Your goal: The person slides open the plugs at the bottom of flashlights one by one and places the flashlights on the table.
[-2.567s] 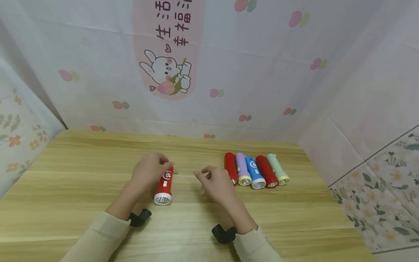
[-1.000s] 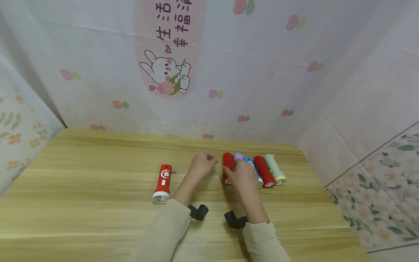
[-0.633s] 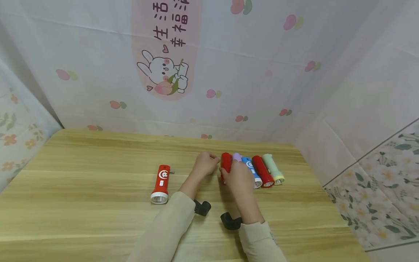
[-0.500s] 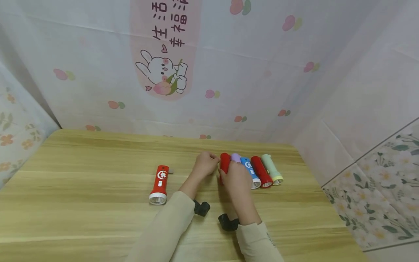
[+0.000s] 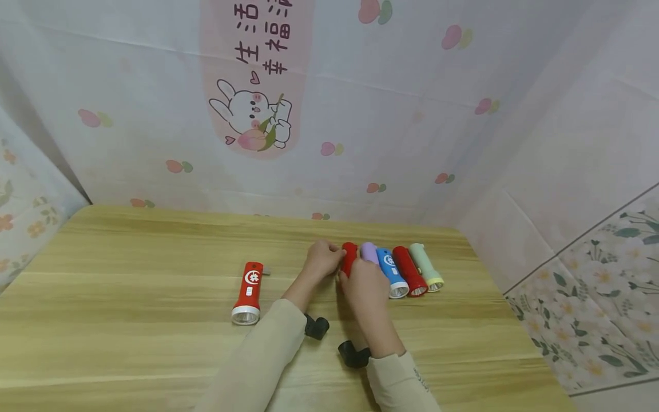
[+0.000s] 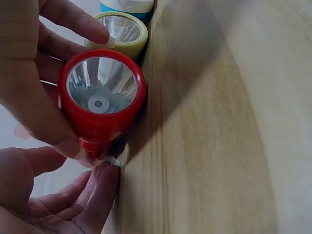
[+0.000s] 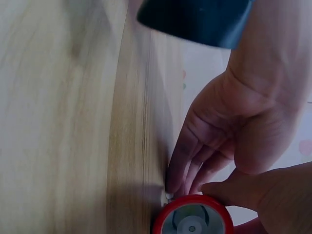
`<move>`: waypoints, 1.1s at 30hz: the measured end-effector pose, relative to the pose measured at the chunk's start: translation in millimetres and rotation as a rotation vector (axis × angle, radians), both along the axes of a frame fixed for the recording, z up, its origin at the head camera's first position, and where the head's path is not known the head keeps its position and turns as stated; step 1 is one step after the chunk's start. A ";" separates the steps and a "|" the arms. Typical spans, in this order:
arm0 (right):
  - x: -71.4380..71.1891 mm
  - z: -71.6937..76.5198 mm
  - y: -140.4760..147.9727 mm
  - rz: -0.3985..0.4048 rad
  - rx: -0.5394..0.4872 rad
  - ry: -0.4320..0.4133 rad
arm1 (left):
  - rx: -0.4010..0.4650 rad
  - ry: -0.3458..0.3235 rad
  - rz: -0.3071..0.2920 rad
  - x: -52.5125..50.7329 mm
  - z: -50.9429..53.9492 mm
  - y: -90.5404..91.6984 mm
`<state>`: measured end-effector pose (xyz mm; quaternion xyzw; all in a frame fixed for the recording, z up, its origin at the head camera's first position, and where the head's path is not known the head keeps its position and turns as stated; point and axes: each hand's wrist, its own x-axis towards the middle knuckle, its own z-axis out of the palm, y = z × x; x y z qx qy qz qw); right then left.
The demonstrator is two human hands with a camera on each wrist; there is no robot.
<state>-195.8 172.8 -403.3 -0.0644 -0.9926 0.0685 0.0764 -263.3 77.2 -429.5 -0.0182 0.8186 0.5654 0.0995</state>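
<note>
Wood-grain table [image 5: 128, 355], yellow-brown | pale backdrop [image 5: 401, 114] hangs behind it, dotted with pink-and-green motifs [image 5: 451, 37] | rabbit print [image 5: 243, 110], dark lettering [image 5: 248, 52] above | orange-flowered cloth [image 5: 23, 240] at left | blossom-patterned panel [image 5: 607, 292] at right

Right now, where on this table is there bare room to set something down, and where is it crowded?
The table is bare left of the lone red-and-white flashlight and right of the mint flashlight. It is crowded where the left hand and right hand meet at a red flashlight beside the purple flashlight.
</note>
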 end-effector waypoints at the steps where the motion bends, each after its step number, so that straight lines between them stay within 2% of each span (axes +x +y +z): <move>1: 0.3 -0.2 -0.6 0.004 0.000 -0.004 | 0.003 -0.003 0.002 -0.1 -0.7 -0.1; 11: 1.6 -0.5 -0.8 0.042 -0.049 0.010 | 0.004 -0.010 0.005 0.6 -3.5 -1.9; 19: -0.6 -3.1 1.6 0.025 -0.224 -0.011 | 0.005 -0.006 0.005 -0.3 -3.9 -1.7; 24: -1.2 -2.2 2.1 0.030 -0.260 0.001 | 0.013 -0.007 0.000 -0.6 -4.1 -2.5; 29: -0.8 -0.8 1.3 0.028 -0.283 0.015 | 0.048 -0.048 0.002 -1.2 -2.8 -3.7; 33: 0.5 2.1 1.2 0.051 -0.294 0.035 | 0.118 -0.083 0.009 -0.6 -1.8 -5.0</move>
